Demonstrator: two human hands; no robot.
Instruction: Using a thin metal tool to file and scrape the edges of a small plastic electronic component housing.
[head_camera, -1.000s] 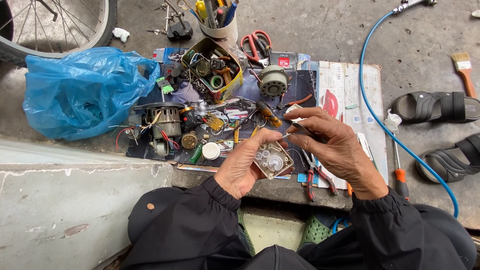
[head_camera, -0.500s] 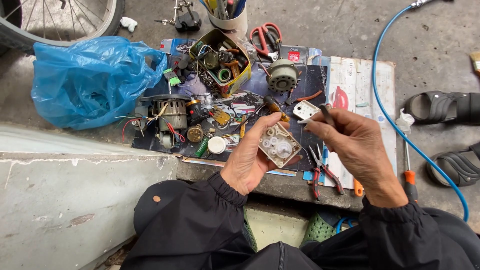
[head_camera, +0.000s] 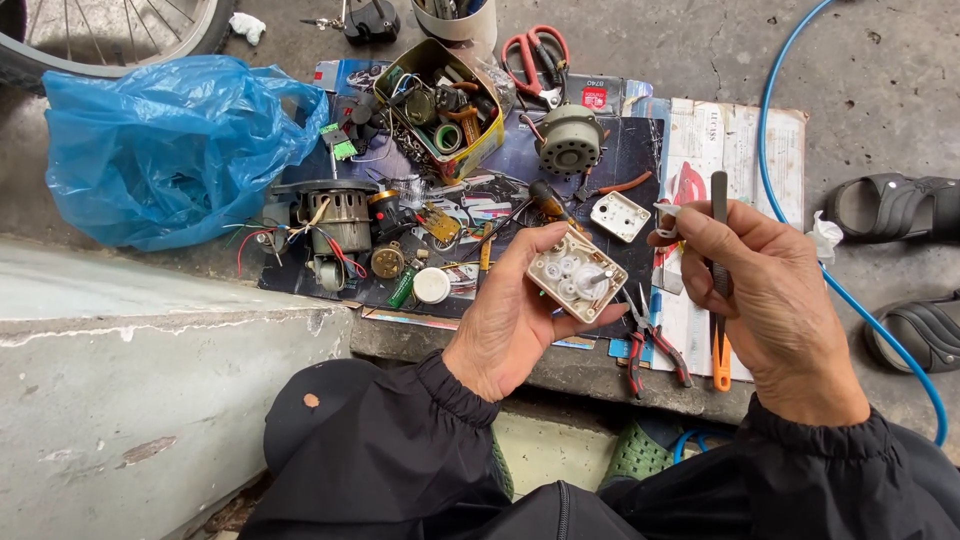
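Open gear case in my left hand, tweezers in my right.

The small square gearbox (head_camera: 577, 277) sits open-faced in my left hand (head_camera: 510, 320), thumb and fingers curled round its edges; its pale housing shows a cluster of little white plastic gears and a stub shaft. My right hand (head_camera: 770, 290) is closed on dark tweezers (head_camera: 719, 235), with something small and white pinched at the fingertips, too small to tell. I judge that tipping the case could spill the loose gears into the clutter below my hands. Just beyond the case lies its white cover plate (head_camera: 620, 216), with red-handled pliers (head_camera: 650, 345) beneath my right hand and a tin of parts (head_camera: 440, 105) farther out.
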